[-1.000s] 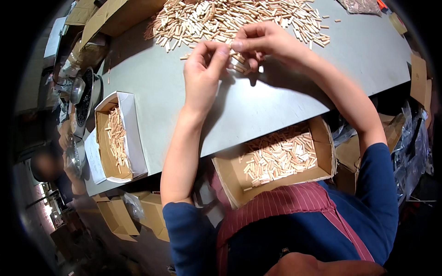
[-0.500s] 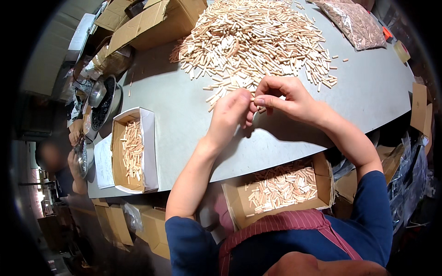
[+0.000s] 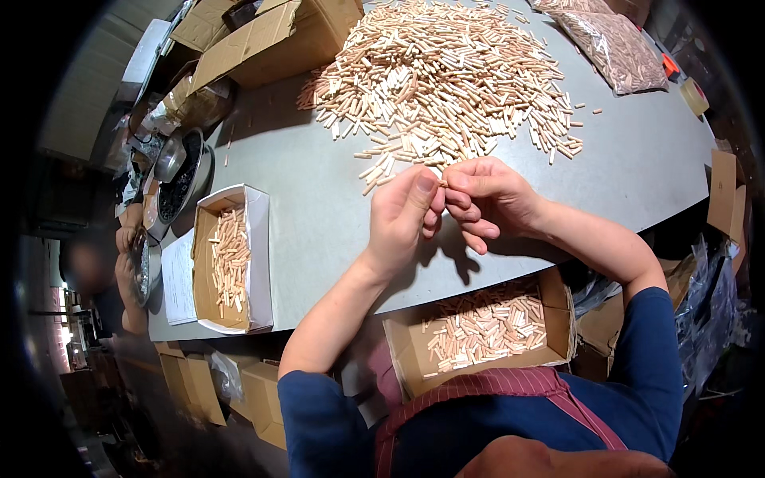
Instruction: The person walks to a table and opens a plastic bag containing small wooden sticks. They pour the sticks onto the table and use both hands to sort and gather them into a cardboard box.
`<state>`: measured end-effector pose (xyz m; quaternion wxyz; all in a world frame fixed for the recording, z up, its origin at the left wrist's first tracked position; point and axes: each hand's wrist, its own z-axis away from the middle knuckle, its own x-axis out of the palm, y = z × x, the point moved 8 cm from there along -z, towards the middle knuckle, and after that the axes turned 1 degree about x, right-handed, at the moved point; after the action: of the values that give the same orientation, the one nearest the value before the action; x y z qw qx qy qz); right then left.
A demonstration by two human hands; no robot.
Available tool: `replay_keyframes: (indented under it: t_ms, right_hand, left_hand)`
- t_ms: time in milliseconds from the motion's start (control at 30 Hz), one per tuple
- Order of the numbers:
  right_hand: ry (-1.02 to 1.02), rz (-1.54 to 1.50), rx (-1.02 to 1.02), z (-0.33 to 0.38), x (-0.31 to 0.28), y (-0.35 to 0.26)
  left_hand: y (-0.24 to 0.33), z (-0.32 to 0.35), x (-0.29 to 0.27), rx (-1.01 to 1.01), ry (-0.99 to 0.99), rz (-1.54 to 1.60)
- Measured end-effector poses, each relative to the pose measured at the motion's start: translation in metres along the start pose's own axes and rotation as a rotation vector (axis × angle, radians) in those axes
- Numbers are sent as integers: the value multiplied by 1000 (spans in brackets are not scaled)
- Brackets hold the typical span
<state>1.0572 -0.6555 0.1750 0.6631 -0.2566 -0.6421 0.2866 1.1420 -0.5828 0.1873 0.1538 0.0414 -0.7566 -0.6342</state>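
My left hand (image 3: 402,209) and my right hand (image 3: 500,195) meet over the table, fingertips nearly touching. Between them they pinch a small wooden dowel (image 3: 443,183), of which only a bit shows. The lower fingers of the right hand are loosely spread beneath the pinch. Just beyond the hands lies a large heap of wooden dowels (image 3: 454,88), with strays along its near edge. Close to my body, an open cardboard box (image 3: 406,350) holds more dowels. To the left on the table, a white-sided box (image 3: 260,263) also has dowels in it.
A clear bag of dowels (image 3: 613,52) and a tape roll (image 3: 694,96) sit at the far right. Large cardboard cartons (image 3: 247,49) stand far left. Metal bowls with dark pieces (image 3: 203,171) line the left edge, where another person's hands (image 3: 127,239) are. Paper (image 3: 177,279) lies beside the white-sided box.
Both hands have drawn slightly nearer to my body, away from the heap. The right hand has turned, its lower fingers now hanging out below. The dowel stays pinched between the hands.
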Motion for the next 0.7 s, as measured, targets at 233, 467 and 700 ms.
replay_keyframes:
  t_ms: [233,467,700]
  right_hand:
    - [59,21,-18,-5,-3,-6]
    - [323,917,-425,-8,-39,-44]
    - [294,1837,-914,2,-30,-66]
  left_hand:
    - [12,-6,-1,16,-7,-31]
    - [41,-5,-52,275,304,-109]
    - [135,112,-170,492,1012,-793]
